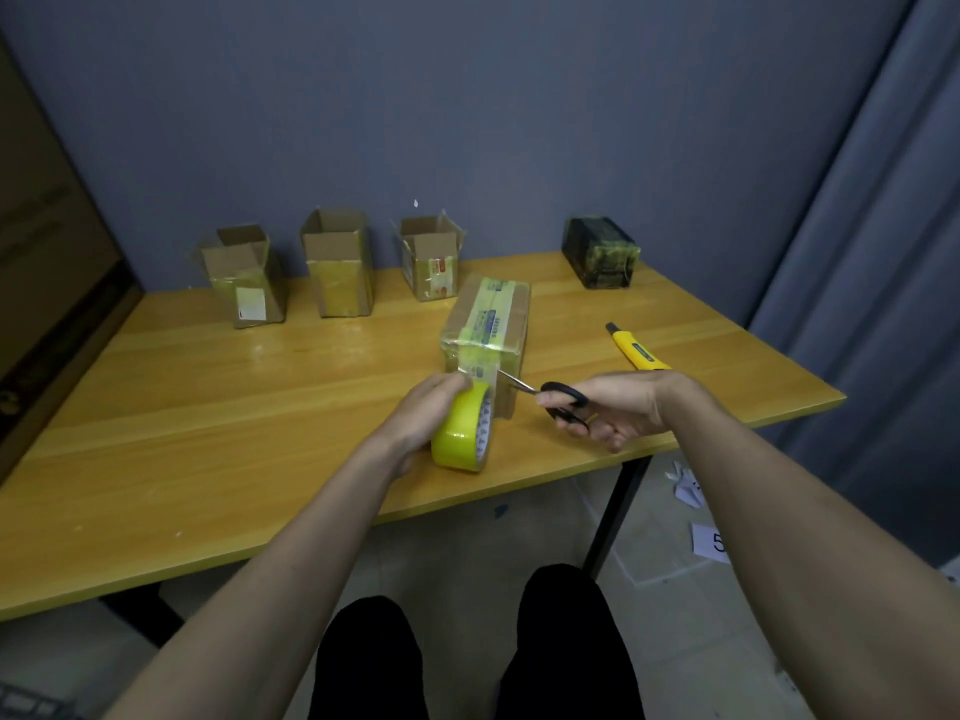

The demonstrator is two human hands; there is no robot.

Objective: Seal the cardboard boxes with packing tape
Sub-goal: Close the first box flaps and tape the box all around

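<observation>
A closed cardboard box [511,317] lies on the wooden table [234,407], with a strip of tape running along its top and down its near end. My left hand [423,415] grips a yellow tape roll [462,433] just in front of the box, and the tape stretches from the roll up to the box. My right hand [613,407] holds black-handled scissors [553,397], whose blades point left at the stretched tape. Three open boxes stand at the back: one at the left [244,278], one in the middle [337,265], one to the right [431,257].
A dark wrapped box [600,252] sits at the back right corner. A yellow utility knife [636,350] lies on the table right of the taped box. Paper scraps [709,540] litter the floor under the table's right edge. A grey wall stands behind.
</observation>
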